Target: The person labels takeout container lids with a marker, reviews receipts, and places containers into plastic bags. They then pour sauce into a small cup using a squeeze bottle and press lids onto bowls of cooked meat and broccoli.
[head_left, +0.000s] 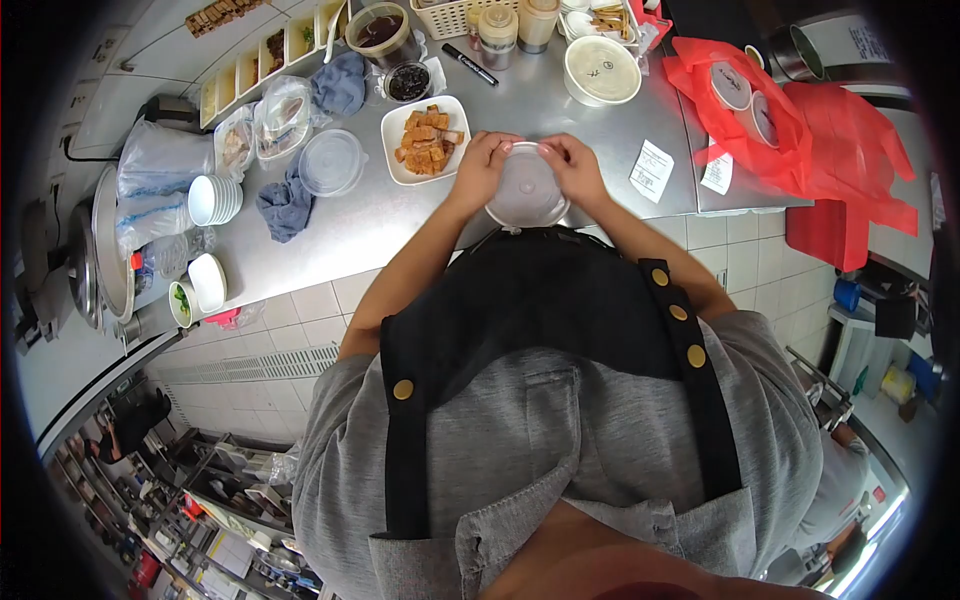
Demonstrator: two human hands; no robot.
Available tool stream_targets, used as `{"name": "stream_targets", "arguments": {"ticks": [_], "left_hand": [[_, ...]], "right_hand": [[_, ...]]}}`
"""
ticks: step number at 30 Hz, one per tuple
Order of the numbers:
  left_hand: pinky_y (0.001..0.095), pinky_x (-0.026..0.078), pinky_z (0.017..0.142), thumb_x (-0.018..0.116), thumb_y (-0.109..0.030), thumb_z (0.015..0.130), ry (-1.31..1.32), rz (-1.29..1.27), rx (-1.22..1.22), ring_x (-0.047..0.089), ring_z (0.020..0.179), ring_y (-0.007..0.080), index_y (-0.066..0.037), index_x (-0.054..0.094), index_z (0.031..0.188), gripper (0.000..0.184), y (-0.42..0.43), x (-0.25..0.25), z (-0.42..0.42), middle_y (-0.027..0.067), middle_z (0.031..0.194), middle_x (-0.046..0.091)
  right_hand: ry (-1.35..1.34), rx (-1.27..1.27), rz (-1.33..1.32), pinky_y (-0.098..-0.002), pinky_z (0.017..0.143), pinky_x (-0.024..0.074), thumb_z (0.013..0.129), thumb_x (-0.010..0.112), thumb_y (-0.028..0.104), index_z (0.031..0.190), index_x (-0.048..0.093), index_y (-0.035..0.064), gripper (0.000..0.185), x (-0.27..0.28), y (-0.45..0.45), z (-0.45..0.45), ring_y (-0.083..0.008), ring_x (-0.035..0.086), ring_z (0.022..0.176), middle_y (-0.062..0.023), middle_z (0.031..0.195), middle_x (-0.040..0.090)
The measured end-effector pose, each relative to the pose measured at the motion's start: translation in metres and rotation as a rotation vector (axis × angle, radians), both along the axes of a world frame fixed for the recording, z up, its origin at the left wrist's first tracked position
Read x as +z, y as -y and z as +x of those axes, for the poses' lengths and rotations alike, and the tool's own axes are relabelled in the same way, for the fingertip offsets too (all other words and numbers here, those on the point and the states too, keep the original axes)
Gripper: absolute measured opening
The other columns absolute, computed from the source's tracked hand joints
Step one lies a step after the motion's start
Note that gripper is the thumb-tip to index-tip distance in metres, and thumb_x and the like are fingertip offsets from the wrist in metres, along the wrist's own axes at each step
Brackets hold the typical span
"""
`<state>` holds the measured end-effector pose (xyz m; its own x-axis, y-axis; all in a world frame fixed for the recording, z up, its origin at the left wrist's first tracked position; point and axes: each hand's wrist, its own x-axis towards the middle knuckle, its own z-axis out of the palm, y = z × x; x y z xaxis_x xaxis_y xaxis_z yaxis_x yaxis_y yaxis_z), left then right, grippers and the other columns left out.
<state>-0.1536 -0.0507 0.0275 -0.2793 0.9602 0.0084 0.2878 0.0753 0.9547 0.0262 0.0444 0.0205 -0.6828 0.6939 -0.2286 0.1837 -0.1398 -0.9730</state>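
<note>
Both hands are at the far rim of a round bowl with a translucent plastic lid [528, 187], close to the counter's near edge and my apron. My left hand [484, 168] grips the rim on the left, fingers curled and thumb on top. On the opposite side, my right hand [577, 168] presses the rim in the same way. What the bowl contains cannot be made out through the cloudy lid. Just left of my left hand stands a square white bowl [392, 166] of golden-brown crispy chunks [428, 142].
Leftward lie a loose clear lid [331, 163], blue cloths [284, 208] and stacked white cups [215, 201]. A lidded white tub [601, 71], black marker [469, 63] and sauce jars [498, 38] stand behind. Right are paper slips [652, 170] and a red bag [690, 72] holding lidded containers.
</note>
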Motion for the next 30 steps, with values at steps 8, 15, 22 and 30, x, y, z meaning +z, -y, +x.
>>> {"name": "stream_targets", "arguments": {"ticks": [8,15,22,30], "left_hand": [[0.0356,0.044,0.097,0.045,-0.008,0.101,-0.253,0.233,0.331,0.059,0.103,0.0293,-0.006,0.065,0.119,0.027,0.010,-0.003,0.025,0.0142,0.107,0.063],[0.0298,0.043,0.097,0.045,-0.006,0.102,0.442,0.103,0.221,0.060,0.108,0.0239,-0.006,0.064,0.121,0.027,-0.005,-0.010,0.009,0.0116,0.116,0.064],[0.0321,0.041,0.104,0.049,-0.015,0.103,-0.035,0.175,-0.029,0.056,0.120,0.0234,-0.007,0.064,0.123,0.026,-0.023,0.042,-0.041,0.0092,0.126,0.063],[0.0284,0.050,0.084,0.053,-0.023,0.103,0.150,-0.030,0.151,0.064,0.090,0.0163,-0.001,0.062,0.119,0.028,-0.016,0.030,-0.064,0.0110,0.104,0.067]], "right_hand": [[0.072,-0.282,-0.327,-0.0245,0.064,0.0468,0.094,0.070,0.027,0.101,0.060,0.0097,0.020,0.014,0.020,0.041,-0.0058,0.055,0.071,0.0036,0.080,0.061],[0.073,-0.202,-0.472,-0.0267,0.074,0.0469,0.091,0.073,0.030,0.105,0.060,0.0129,0.026,0.009,-0.023,0.026,-0.0063,0.056,0.079,0.0051,0.087,0.061],[0.355,0.002,0.721,-0.0580,0.108,0.0319,0.065,0.083,0.061,0.143,0.043,0.0091,0.102,0.044,-0.008,0.013,-0.0384,0.036,0.135,-0.0175,0.149,0.037],[0.729,0.386,1.069,-0.0774,0.106,0.0176,0.067,0.068,0.076,0.156,0.027,0.0287,0.109,0.065,0.020,-0.051,-0.0488,0.015,0.146,-0.0116,0.164,0.015]]}}
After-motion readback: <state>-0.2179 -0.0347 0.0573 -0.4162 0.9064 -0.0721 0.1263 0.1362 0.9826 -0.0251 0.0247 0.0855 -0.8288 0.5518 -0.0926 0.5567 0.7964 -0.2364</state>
